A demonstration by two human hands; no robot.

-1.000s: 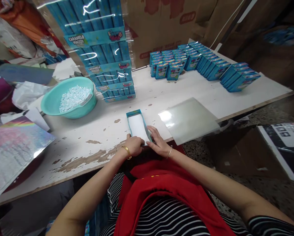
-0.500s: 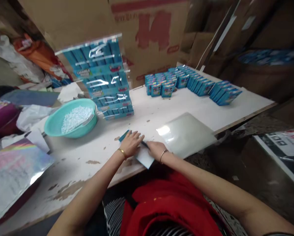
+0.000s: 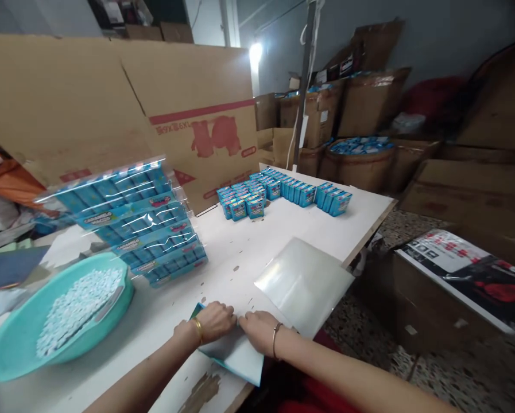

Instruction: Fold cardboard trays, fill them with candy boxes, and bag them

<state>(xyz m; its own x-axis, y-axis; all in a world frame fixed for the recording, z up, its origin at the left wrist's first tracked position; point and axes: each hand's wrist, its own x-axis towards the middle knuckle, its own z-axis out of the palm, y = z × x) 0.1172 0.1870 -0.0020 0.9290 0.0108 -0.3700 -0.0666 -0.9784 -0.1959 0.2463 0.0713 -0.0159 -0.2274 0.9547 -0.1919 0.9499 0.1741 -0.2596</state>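
A folded card (image 3: 240,357), pale inside with blue edges, lies at the table's near edge under both hands. My left hand (image 3: 215,322) is closed on its upper part, fingers curled, with a gold bracelet at the wrist. Close beside it, my right hand (image 3: 259,332) pinches the card too, knuckles nearly touching the left. The fingertips of both hands are partly hidden. Just beyond the right hand lies a stack of clear plastic sheets (image 3: 306,281).
At left stand a turquoise basin (image 3: 123,307) of small pale pieces and a tall wrapped stack of blue boxes (image 3: 140,229). Rows of small blue boxes (image 3: 255,206) line the table's back. A large cardboard sheet (image 3: 123,120) rises behind; cartons (image 3: 364,109) fill the right background.
The view has tilted up and moved closer to the table. My left hand has gone from flat on the card to curled, and the dark strip by my right hand no longer shows there.
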